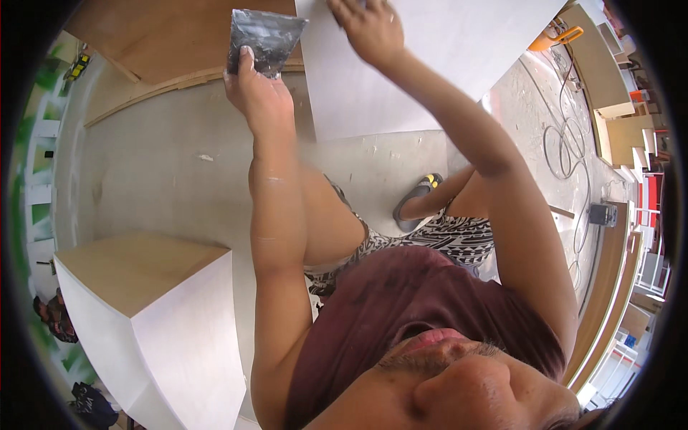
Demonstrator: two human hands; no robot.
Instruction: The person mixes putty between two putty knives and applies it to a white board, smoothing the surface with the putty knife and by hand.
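Head view: flat dark plate (265, 39), roughly square, smeared with white material, sits in the left hand (264, 100) at upper left of centre. Left hand is gripping it by the near edge, thumb laid over the face, white residue on the fingers. Plate is just left of a large white panel (408, 93) and partly overlaps a brown wood sheet (179, 32) in view. Right hand (374, 32) is over the white panel at the top edge of frame; fingertips cut off, small dark-blue bit visible beside them. Can't tell whether it grips that or whether it touches the panel. Brown sheet is left of the white panel, with a light wood strip (172, 84) along its near side. Below: grey floor (165, 158) with pale specks, one dark shoe (412, 204) with yellow marks, black-and-white patterned shorts (459, 240), maroon shirt (408, 301). Lower left: white-sided box (190, 333), tan top. Right side: orange tool (566, 36) near the panel's far corner, looped cable (546, 143) on the floor, small grey box (603, 214) beside long boards.
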